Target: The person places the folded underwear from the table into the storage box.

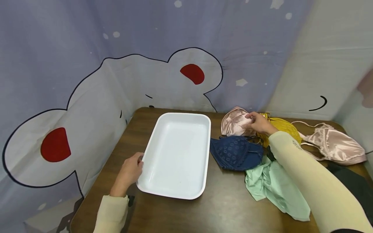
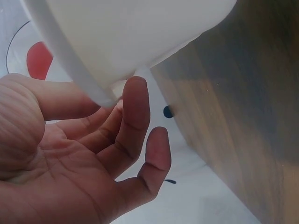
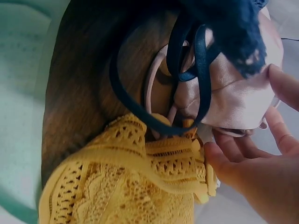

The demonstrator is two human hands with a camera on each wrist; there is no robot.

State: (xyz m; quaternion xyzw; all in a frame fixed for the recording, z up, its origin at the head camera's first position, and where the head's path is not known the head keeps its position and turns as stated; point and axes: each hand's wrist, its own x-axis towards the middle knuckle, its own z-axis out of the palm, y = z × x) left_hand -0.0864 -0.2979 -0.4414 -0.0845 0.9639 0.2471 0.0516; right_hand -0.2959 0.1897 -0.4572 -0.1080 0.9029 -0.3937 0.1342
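Note:
At the left long side of a white tray (image 1: pixel 177 196), my left hand (image 1: pixel 128 173) grips the rim. In the left wrist view the thumb lies on one side of that rim and curled fingers (image 2: pixel 135 107) on the other. Over by the curtain, my right hand (image 1: pixel 259 122) holds a shiny pink bra (image 1: pixel 234 123) at its right part. The right wrist view has the thumb on the pink bra's cup (image 3: pixel 233 98) and fingers along its lower edge. Just beneath those fingers lies a yellow lace bra (image 3: pixel 126 182). A navy bra (image 1: pixel 237 153) sits in front of the pink one.
Mint-green fabric (image 1: pixel 276 184) lies under my right forearm. Further right are another pink bra (image 1: pixel 338 145) and a dark cloth (image 1: pixel 352 184). The wooden table (image 1: pixel 221 207) is bordered at the back and left by a printed curtain (image 1: pixel 145 26).

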